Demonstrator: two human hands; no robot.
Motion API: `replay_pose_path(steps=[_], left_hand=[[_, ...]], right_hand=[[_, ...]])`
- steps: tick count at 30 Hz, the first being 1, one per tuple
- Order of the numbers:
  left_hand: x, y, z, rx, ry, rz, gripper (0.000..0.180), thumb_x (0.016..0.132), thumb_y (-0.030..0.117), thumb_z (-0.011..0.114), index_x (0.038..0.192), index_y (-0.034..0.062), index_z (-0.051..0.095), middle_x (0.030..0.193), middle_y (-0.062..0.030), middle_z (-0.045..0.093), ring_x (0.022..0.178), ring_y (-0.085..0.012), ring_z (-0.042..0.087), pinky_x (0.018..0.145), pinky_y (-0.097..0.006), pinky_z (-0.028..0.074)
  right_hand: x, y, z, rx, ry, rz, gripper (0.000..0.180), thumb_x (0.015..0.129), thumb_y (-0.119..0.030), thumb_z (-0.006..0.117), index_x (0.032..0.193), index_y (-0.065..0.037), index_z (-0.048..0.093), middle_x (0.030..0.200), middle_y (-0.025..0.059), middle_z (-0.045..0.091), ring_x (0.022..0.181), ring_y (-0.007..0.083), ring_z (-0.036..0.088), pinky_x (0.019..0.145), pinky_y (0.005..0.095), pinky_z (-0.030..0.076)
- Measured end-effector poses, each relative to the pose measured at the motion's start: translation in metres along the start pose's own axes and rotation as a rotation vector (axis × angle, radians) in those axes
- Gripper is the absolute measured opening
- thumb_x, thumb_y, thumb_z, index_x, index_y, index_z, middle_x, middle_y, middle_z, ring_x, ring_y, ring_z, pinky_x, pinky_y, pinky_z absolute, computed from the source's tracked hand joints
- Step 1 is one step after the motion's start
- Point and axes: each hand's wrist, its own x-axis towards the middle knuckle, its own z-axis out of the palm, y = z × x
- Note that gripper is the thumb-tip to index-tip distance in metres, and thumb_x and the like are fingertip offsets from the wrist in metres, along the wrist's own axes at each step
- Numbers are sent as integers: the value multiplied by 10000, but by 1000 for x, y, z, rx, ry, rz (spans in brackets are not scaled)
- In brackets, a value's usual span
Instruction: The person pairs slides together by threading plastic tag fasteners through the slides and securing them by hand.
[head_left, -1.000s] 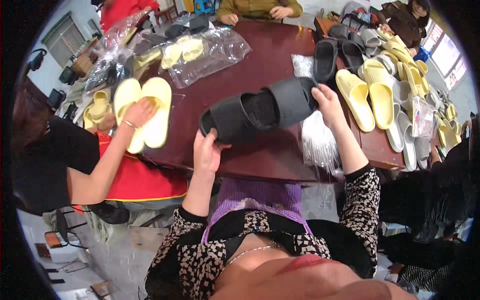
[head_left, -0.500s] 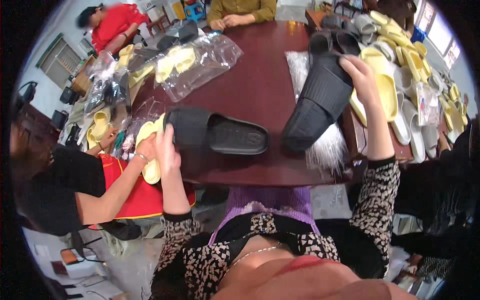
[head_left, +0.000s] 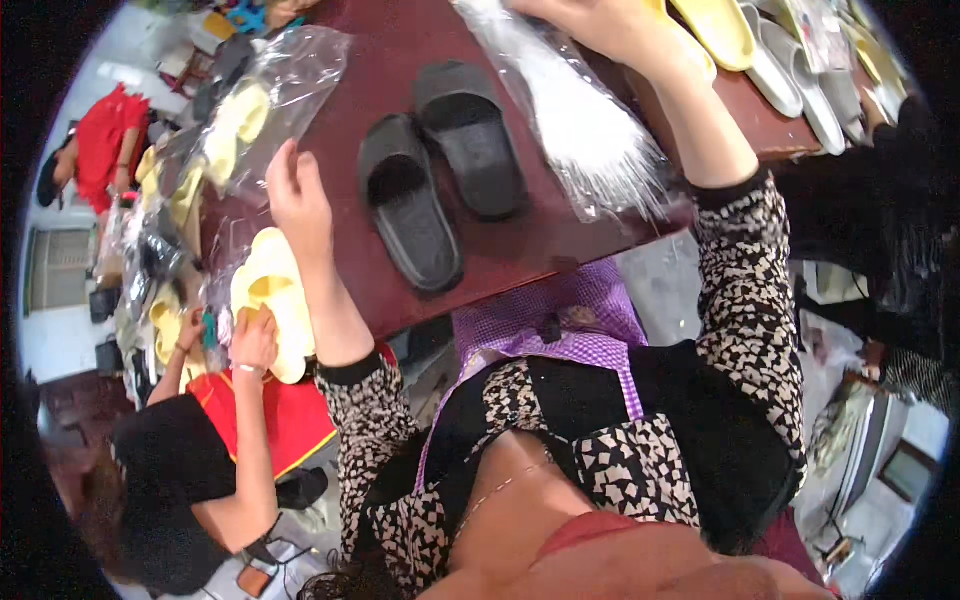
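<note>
A pair of black slide slippers lies side by side on the dark red table: the left slipper (head_left: 411, 203) and the right slipper (head_left: 470, 140), open soles toward me. Left of them, my left hand (head_left: 302, 205) is raised with its fingers stretched out, holding nothing. My right hand (head_left: 590, 30) reaches over the far end of a clear plastic bundle of thin white strands (head_left: 590, 130). The top edge of the picture cuts off most of its fingers, so whether they grip the bundle cannot be seen.
At my left, a co-worker's hand (head_left: 254, 340) holds pale yellow slippers (head_left: 275, 300). A clear plastic bag (head_left: 300, 80) with yellow slippers lies on the far left of the table (head_left: 390, 40). Yellow slippers (head_left: 718, 30) and grey ones (head_left: 815, 95) crowd the far right.
Both black slippers have left my hands and now lie together on the table. My right hand has moved forward and left to the white bundle. The view has turned.
</note>
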Motion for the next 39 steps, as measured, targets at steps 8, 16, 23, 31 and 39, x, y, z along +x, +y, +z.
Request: replay_pose_path(steps=[8,16,23,31,39], left_hand=[[-52,61,11,256,-131,292,305,812,77,593,1104,2,548,1128,-158,551,1034,-325,522,907,-385,395],[-68,109,29,269,-686,542,408,754,157,656,1118,21,530,1146,-154,519,1054,-302,499,904,-392,377],[-80,117,41,180,-844,583,420,748,179,662,1104,6,524,1132,-153,516,1048,-295,499,883,-386,385],[-79,148,84,48,-765,768,418,736,179,662,1096,19,524,1123,-141,526,1070,-283,490,880,-381,388],[-107,169,139,-207,-753,913,260,740,136,639,974,39,578,1021,-95,581,1012,-259,520,842,-371,395]], right_hand=[[-159,-23,-45,-155,-154,461,222,769,-103,671,950,11,613,808,97,635,721,150,600,659,277,489],[-232,-46,18,-472,29,675,149,750,-101,659,869,-27,607,805,160,614,732,330,610,647,375,490],[-233,-34,15,-454,4,633,126,775,-105,611,873,-28,592,793,163,606,738,350,598,648,396,481],[-238,-51,1,-396,4,636,122,772,-65,576,883,-18,593,819,179,617,760,333,612,664,372,486],[-231,-86,-46,156,-187,601,151,772,-5,548,919,7,582,783,111,623,712,208,614,635,294,481]])
